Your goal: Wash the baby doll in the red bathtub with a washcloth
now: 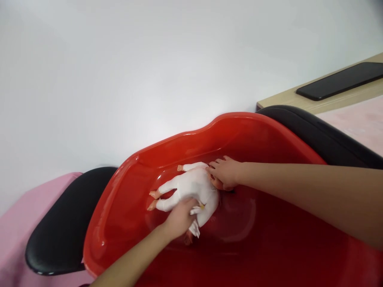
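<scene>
A doll [191, 183] in a white bodysuit lies in a large red plastic tub [119, 199], its feet toward the left and its head toward the right. My right hand [223, 171] is over the doll's head, fingers curved round it, hiding most of the head and face. My left hand [181, 217] is at the side of the doll's body, its fingers closed on crumpled white fabric of the suit. A small yellow spot shows beside those fingers. Motion blur and the hand itself hide part of the doll's near arm.
Black padded chair parts [72, 219] flank the tub at left, and another black pad [323, 131] is at right. A pink cover [24, 223] lies beyond the left pad. On a wooden surface [278, 97] at upper right rests a dark flat panel [341, 81]. A white wall [149, 71] stands behind.
</scene>
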